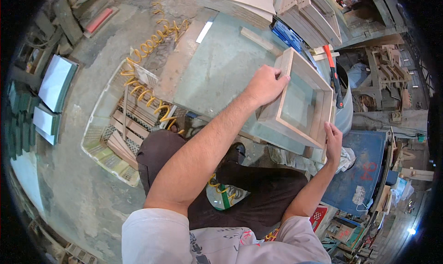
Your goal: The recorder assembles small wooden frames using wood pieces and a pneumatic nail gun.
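The left hand [266,85] pinches the left side of an open wooden drawer frame [295,128], and the right hand [333,139] grips its near right corner, above the near right corner of the greenish worktop [207,70]. Stacked wooden frames [308,17] stand by the far right corner.

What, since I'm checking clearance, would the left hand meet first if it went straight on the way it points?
The left hand would meet the wooden frame it holds, at the frame's left side; depth beyond is unclear.

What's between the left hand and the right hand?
In the head view, an open, rectangular pale wooden frame spans the stretch from left hand to right hand.
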### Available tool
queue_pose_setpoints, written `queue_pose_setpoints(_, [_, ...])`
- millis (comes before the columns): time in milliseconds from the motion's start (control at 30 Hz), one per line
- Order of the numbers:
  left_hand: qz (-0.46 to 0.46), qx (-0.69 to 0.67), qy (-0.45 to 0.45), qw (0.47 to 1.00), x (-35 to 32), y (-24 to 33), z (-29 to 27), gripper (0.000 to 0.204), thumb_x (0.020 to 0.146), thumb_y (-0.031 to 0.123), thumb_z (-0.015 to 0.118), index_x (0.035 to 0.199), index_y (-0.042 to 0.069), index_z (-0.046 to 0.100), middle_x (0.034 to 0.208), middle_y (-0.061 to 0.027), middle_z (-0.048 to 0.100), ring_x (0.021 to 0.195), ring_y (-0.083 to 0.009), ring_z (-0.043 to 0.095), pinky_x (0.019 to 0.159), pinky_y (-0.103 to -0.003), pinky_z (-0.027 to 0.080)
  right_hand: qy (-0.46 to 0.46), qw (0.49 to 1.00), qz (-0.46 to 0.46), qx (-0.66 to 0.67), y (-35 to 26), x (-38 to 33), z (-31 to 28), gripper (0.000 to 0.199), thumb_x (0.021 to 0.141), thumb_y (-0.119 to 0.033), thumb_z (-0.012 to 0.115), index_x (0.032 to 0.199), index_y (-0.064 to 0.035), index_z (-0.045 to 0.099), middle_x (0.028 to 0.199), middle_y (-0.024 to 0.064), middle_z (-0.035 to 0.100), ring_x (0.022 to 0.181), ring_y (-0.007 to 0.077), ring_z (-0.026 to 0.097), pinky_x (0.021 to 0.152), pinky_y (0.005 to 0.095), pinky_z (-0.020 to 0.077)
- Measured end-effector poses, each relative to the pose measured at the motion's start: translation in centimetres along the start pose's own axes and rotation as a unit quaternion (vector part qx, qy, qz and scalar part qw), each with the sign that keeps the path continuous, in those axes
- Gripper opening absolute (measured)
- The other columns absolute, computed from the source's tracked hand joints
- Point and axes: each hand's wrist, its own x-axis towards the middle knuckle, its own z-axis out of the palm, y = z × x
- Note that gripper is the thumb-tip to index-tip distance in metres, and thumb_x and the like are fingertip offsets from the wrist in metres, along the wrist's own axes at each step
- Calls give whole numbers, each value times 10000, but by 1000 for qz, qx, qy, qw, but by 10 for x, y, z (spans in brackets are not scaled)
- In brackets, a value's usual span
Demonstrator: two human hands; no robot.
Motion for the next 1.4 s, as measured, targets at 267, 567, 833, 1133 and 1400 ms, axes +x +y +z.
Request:
queue_pose_setpoints(267, [85, 120, 14, 989, -3, 14, -6, 373, 934, 321, 581, 1062, -11, 694, 1031, -215, 642, 1026, -283, 613, 896, -365, 481, 47, 986, -110, -120, -11, 3, -13, 326, 970, -195, 582, 752, 18, 467, 692, -61, 378, 682, 54, 347, 574, 248, 301])
queue_pose_setpoints(567, [-32, -349, 225, 909, 6, 31, -75, 486, 1017, 453, 403, 1183, 80, 667, 1029, -21, 614, 894, -115, 528, 807, -284, 425, 66, 978, -193, -41, -144, 43, 57, 296, 952, -207, 572, 816, 56, 565, 691, -24, 467, 673, 67, 404, 585, 281, 358])
queue_pose_setpoints(833, [-64, -428, 398, 809, 6, 21, -96, 449, 1025, 472, 356, 1069, 139, 655, 856, 60, 466, 712, -75, 430, 693, -260, 388, 77, 953, -287, -66, -242, 176, 186, 370, 842, -275, 577, 712, 70, 616, 576, 200, 563, 539, 246, 588, 568, 388, 452])
queue_pose_setpoints(1133, [-59, -430, 371, 821, 14, 33, -94, 473, 1041, 449, 356, 1106, 67, 629, 867, 18, 481, 685, -79, 416, 598, -232, 368, 86, 946, -219, -224, -210, 297, 209, 375, 833, -354, 615, 866, 3, 724, 840, 217, 705, 810, 338, 701, 767, 408, 535])
queue_pose_setpoints(1400, [74, -202, 322, 922, 9, 33, -84, 276, 1018, 267, 482, 1079, 45, 634, 854, 11, 524, 668, -65, 422, 587, -221, 358, 83, 883, -351, -299, -237, 156, 134, 447, 918, -426, 525, 902, -20, 713, 841, 266, 671, 804, 444, 664, 740, 527, 530])
